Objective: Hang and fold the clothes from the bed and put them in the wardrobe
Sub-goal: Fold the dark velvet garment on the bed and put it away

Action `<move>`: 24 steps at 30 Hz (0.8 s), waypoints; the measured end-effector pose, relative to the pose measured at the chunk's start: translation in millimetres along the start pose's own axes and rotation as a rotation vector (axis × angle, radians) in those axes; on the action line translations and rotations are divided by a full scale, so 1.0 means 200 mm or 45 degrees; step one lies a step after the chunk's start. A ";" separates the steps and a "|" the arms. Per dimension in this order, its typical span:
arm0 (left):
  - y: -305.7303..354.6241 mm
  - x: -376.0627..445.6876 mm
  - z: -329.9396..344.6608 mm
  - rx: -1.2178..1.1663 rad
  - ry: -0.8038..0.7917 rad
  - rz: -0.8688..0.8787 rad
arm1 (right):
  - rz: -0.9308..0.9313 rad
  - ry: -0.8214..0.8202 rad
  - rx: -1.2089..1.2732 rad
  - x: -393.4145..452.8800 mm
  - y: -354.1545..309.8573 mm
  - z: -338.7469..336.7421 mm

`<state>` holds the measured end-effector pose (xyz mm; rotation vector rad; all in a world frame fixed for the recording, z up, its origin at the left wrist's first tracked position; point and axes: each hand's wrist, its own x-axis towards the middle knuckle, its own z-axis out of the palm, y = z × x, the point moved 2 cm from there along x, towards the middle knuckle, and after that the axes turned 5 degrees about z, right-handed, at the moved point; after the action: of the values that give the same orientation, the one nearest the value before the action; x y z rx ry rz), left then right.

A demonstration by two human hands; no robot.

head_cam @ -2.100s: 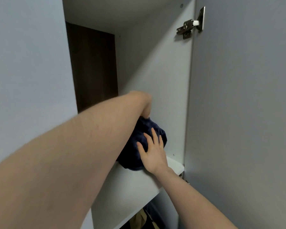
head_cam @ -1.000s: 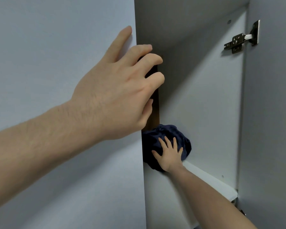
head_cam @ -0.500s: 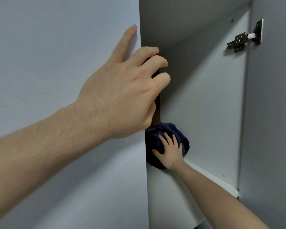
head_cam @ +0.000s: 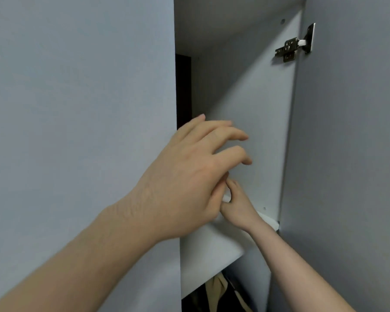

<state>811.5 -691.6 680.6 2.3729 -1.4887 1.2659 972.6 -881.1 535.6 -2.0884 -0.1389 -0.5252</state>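
Wardrobe shelf [head_cam: 214, 251]: left hand [head_cam: 185, 183] open, hiding clothes; right hand [head_cam: 236, 206] unclear.

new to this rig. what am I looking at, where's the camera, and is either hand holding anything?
There is no machine here: a person's two bare hands, filmed by one wide-angle camera worn on the head, looking forward into an open wardrobe. The left hand is close to the lens, so it looks large; its fingers are spread and loosely bent, and it holds nothing. The right hand reaches up to the white shelf and is partly hidden behind the left, so I cannot tell whether it grips anything. The grey panel on the left is the closed door; a metal hinge sits at the top right. Some clothes show below the shelf.
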 end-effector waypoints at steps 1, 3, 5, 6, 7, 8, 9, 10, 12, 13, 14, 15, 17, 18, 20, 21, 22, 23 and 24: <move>0.02 -0.02 0.06 -0.088 0.003 -0.031 | 0.029 0.027 0.029 -0.08 0.00 -0.05; 0.06 -0.08 0.17 -0.248 0.022 -0.102 | 0.070 0.088 0.069 -0.26 0.04 -0.13; 0.10 -0.14 0.29 -0.369 0.027 -0.165 | 0.121 0.157 0.103 -0.45 0.08 -0.21; 0.12 -0.17 0.35 -0.415 0.018 -0.186 | 0.143 0.191 0.116 -0.54 0.10 -0.25; 0.15 -0.19 0.41 -0.455 -0.001 -0.201 | 0.164 0.224 0.124 -0.62 0.12 -0.29; 0.17 -0.21 0.46 -0.494 -0.022 -0.210 | 0.187 0.254 0.122 -0.71 0.14 -0.33; 0.19 -0.23 0.52 -0.542 -0.040 -0.216 | 0.215 0.284 0.107 -0.79 0.16 -0.36; 0.22 -0.24 0.57 -0.597 -0.051 -0.226 | 0.247 0.316 0.085 -0.87 0.17 -0.39; 0.27 -0.27 0.66 -0.705 -0.067 -0.247 | 0.313 0.389 0.048 -1.02 0.19 -0.45; 0.30 -0.27 0.71 -0.751 -0.077 -0.246 | 0.343 0.427 0.029 -1.09 0.20 -0.48; 0.33 -0.26 0.74 -0.797 -0.089 -0.239 | 0.368 0.458 0.010 -1.16 0.21 -0.50; 0.37 -0.25 0.78 -0.845 -0.103 -0.229 | 0.391 0.480 -0.003 -1.23 0.21 -0.52; 0.45 -0.23 0.84 -0.936 -0.129 -0.210 | 0.428 0.504 -0.023 -1.35 0.20 -0.54; 0.49 -0.22 0.87 -0.983 -0.134 -0.199 | 0.445 0.523 -0.034 -1.41 0.19 -0.54; 0.56 -0.20 0.91 -1.080 -0.147 -0.186 | 0.474 0.600 -0.041 -1.54 0.17 -0.55; 0.60 -0.19 0.93 -1.122 -0.151 -0.173 | 0.488 0.656 -0.033 -1.60 0.15 -0.55; 0.63 -0.19 0.95 -1.164 -0.155 -0.157 | 0.512 0.717 -0.020 -1.66 0.13 -0.55; 0.66 -0.19 0.96 -1.207 -0.159 -0.142 | 0.539 0.780 -0.007 -1.73 0.11 -0.55; 0.70 -0.20 0.98 -1.249 -0.164 -0.121 | 0.561 0.853 -0.004 -1.81 0.09 -0.55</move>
<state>813.6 -824.5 476.5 1.8113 -1.4950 0.2170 618.0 -943.1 421.1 -1.7634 0.6901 -0.9062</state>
